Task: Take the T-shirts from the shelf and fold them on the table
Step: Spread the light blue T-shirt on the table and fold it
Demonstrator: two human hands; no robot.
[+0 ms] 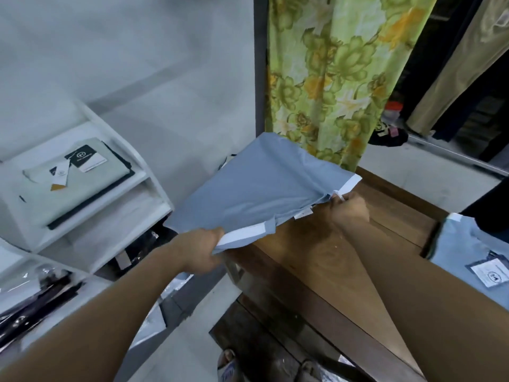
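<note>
A grey-blue T-shirt with white trim (256, 186) hangs in the air above the left end of the wooden table (325, 260). My left hand (202, 250) grips its near left corner at the white band. Its right edge, just over the table top, is pinched by my right hand (348, 209). A light blue folded T-shirt with a white label (468, 252) lies on the table at the right. On the white shelf (154, 177) at the left lies a pale green folded T-shirt with tags (74, 183) on top of a dark one.
A green floral curtain (336, 78) hangs behind the table. Dark packed garments (33, 304) fill the lower shelf compartments. Hanging trousers (462, 64) and a metal rail are at the far right. Sandalled feet (228, 365) stand on the pale floor below.
</note>
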